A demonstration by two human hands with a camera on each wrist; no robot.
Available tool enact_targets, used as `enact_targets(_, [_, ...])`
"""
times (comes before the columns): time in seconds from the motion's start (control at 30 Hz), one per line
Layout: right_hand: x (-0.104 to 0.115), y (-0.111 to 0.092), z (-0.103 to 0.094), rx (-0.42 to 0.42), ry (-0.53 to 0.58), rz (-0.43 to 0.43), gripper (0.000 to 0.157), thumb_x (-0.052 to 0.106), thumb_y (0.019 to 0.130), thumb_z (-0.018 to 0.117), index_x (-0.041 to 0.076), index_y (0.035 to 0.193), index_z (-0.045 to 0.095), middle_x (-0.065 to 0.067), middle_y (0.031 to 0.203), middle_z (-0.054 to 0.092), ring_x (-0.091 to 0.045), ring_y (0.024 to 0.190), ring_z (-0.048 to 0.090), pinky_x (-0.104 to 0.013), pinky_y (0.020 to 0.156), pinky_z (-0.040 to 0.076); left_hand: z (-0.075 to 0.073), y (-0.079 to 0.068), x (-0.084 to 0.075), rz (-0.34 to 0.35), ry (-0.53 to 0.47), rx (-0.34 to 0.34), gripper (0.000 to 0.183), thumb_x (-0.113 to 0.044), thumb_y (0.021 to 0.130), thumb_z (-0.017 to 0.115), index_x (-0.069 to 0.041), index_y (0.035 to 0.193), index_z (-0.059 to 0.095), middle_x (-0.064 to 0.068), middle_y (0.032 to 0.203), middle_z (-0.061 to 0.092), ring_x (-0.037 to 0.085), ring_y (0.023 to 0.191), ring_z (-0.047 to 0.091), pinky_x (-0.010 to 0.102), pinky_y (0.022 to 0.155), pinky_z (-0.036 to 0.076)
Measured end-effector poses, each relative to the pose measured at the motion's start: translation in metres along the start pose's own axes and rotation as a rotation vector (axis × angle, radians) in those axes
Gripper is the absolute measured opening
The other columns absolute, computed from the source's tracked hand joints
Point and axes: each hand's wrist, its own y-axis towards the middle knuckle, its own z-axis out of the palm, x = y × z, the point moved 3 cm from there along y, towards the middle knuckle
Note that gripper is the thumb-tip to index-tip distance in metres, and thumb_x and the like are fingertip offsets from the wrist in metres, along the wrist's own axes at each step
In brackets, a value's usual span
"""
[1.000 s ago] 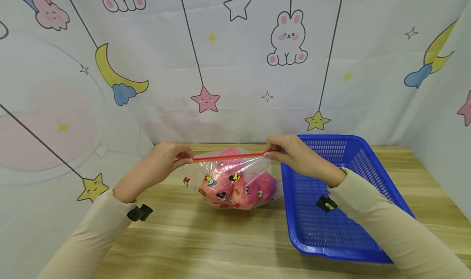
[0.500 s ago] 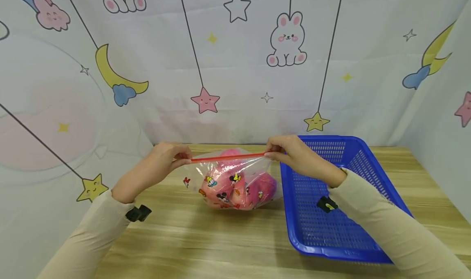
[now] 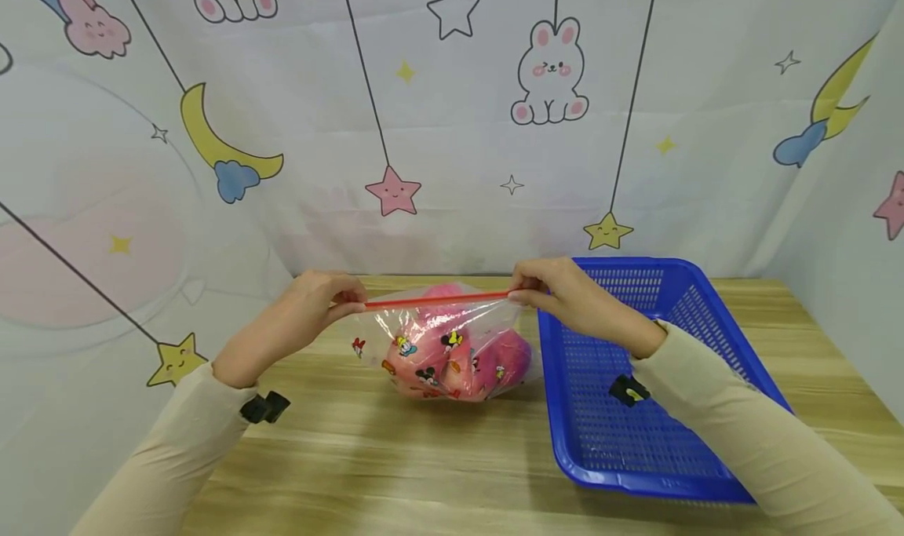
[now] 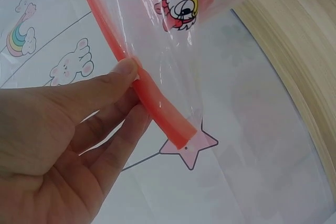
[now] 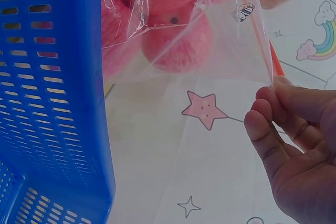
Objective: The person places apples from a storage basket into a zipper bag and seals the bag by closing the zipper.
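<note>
A clear zip bag (image 3: 487, 316) with cartoon prints stands on the table, its red zip strip (image 3: 438, 300) stretched level along the top. Inside it are pink, fuzzy round shapes (image 3: 424, 363) that look like peaches; their exact kind is blurred by the plastic. My left hand (image 3: 318, 300) pinches the strip's left end between thumb and fingers; in the left wrist view a short piece of strip (image 4: 168, 116) sticks out past the fingertips. At the right end, my right hand (image 3: 554, 285) pinches the bag's top corner, as the right wrist view also shows.
A blue plastic basket (image 3: 558, 410) with slotted walls stands on the wooden table (image 3: 395, 473), close to the bag's right side and under my right forearm. Behind the table hangs a white curtain (image 3: 466, 136) printed with stars, moons and rabbits.
</note>
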Motion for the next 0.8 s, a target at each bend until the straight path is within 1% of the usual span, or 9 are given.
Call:
enact_targets(0.1, [0.0004, -0.0003, -0.0005, -0.001, -0.007, 0.001, 0.008, 0.004, 0.096, 0.065, 0.010, 0.091, 0.067, -0.001, 0.078, 0.065, -0.017, 0.070, 0.058, -0.030, 0.064, 0.051, 0.0002, 0.0001, 0.0005, -0.006, 0.003, 0.006, 0.005, -0.004, 0.086, 0.076, -0.007, 0.088, 0.072, -0.002, 0.079, 0.066, 0.012, 0.071, 0.061, 0.034, 0.066, 0.054])
enact_targets(0.27, [0.0003, -0.0011, -0.0008, 0.000, -0.008, 0.000, 0.008, 0.004, 0.096, 0.065, 0.010, 0.091, 0.067, -0.003, 0.078, 0.066, -0.017, 0.070, 0.058, -0.029, 0.064, 0.050, 0.0003, 0.0000, 0.0009, -0.015, 0.006, 0.017, 0.004, -0.005, 0.087, 0.076, -0.006, 0.089, 0.072, -0.002, 0.081, 0.066, 0.013, 0.073, 0.062, 0.034, 0.068, 0.055])
enact_targets(0.4, [0.0004, -0.0015, -0.0014, -0.002, -0.002, -0.011, 0.008, 0.003, 0.096, 0.065, 0.009, 0.090, 0.067, -0.002, 0.078, 0.066, -0.019, 0.070, 0.058, -0.030, 0.064, 0.050, 0.0003, -0.0002, 0.0013, -0.016, 0.009, 0.020, 0.005, -0.005, 0.086, 0.076, -0.006, 0.089, 0.072, -0.002, 0.081, 0.066, 0.013, 0.073, 0.062, 0.034, 0.068, 0.055])
enact_targets(0.57, [-0.0004, -0.0016, -0.0019, -0.005, 0.002, -0.016, 0.009, 0.004, 0.095, 0.065, 0.009, 0.089, 0.067, -0.001, 0.078, 0.065, -0.023, 0.071, 0.060, -0.029, 0.064, 0.050, -0.0004, -0.0004, 0.0010, -0.001, 0.018, 0.011, 0.005, -0.005, 0.086, 0.076, -0.007, 0.088, 0.072, -0.002, 0.081, 0.066, 0.013, 0.073, 0.062, 0.033, 0.068, 0.055])
enact_targets(0.67, [-0.0009, -0.0017, -0.0023, -0.008, -0.005, -0.012, 0.009, 0.004, 0.096, 0.065, 0.010, 0.089, 0.067, -0.001, 0.078, 0.065, -0.022, 0.071, 0.059, -0.029, 0.064, 0.050, -0.0009, -0.0004, 0.0008, 0.006, 0.019, 0.007, 0.005, -0.006, 0.086, 0.076, -0.007, 0.088, 0.072, -0.002, 0.081, 0.066, 0.012, 0.073, 0.062, 0.033, 0.067, 0.055])
enact_targets(0.8, [-0.0017, -0.0021, -0.0029, -0.021, -0.025, -0.026, 0.009, 0.004, 0.095, 0.066, 0.010, 0.088, 0.067, -0.001, 0.077, 0.064, -0.016, 0.070, 0.057, -0.029, 0.063, 0.049, -0.0020, -0.0008, 0.0001, 0.004, 0.017, 0.006, 0.005, -0.006, 0.086, 0.076, -0.006, 0.088, 0.072, -0.002, 0.081, 0.067, 0.013, 0.074, 0.063, 0.034, 0.068, 0.055])
